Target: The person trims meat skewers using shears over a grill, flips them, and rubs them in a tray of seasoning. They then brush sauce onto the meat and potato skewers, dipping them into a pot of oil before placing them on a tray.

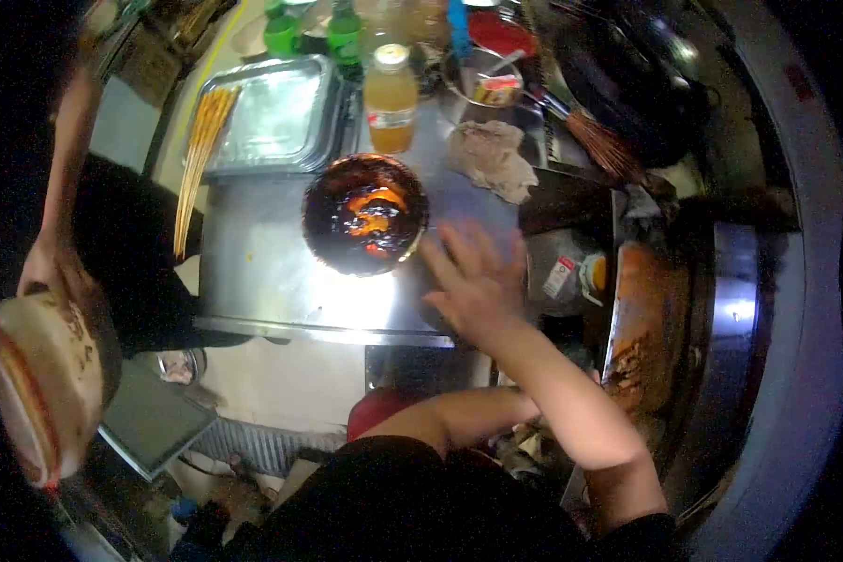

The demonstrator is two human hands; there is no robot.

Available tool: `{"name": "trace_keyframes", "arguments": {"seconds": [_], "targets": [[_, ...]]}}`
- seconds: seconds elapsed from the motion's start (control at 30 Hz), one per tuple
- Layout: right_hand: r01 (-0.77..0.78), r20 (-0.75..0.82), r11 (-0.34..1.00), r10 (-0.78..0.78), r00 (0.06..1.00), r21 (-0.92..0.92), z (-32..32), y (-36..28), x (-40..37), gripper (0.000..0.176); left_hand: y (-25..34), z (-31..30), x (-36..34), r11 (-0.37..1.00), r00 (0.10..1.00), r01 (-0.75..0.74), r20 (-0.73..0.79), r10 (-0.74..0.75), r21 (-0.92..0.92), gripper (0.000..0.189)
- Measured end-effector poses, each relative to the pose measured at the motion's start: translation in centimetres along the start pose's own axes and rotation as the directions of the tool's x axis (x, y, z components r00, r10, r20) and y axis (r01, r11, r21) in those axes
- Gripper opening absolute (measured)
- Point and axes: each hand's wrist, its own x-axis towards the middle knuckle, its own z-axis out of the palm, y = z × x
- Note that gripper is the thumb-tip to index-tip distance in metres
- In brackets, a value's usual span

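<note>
My right hand [478, 281], somewhat blurred by motion, is over the metal table [262, 300] with its fingers spread and nothing in it. Its fingertips are close to the right rim of a round bowl [365, 215] holding a dark, glossy sauce with orange reflections. My left hand [528, 405] is mostly hidden behind my right forearm, so its fingers and anything in them cannot be made out. A crumpled cloth [492, 159] lies above my right hand. Behind the bowl stands a bottle of amber liquid [390, 101].
Foil-like trays [272, 112] with skewers [204, 155] are at the back left, near green bottles [344, 37]. A person's hand [56, 272] at the left holds a large pot [51, 384]. A whisk-like brush [604, 145] and dark wok [628, 80] are at the right.
</note>
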Motion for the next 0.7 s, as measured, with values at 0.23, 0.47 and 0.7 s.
{"name": "trace_keyframes", "arguments": {"seconds": [0.23, 0.47, 0.7], "targets": [[-0.656, -0.254, 0.753, 0.627, 0.737, -0.043, -10.2, 8.5, -19.9, 0.057, -2.8, 1.3, 3.2, 0.88, 0.991, 0.116, 0.113, -0.071, -0.46, 0.022], [-0.891, -0.422, 0.351, 0.882, 0.211, 0.287, -12.2, 6.4, -42.3, 0.042, -0.4, -0.4, 3.9, 0.917, 0.993, 0.118, 0.065, -0.101, -0.382, 0.033], [-0.753, -0.255, 0.351, 0.935, 0.247, 0.556, -14.6, 3.2, -45.7, 0.037, 5.5, 0.3, 2.8, 0.985, 0.969, 0.145, -0.189, -0.161, -0.097, 0.036]]}}
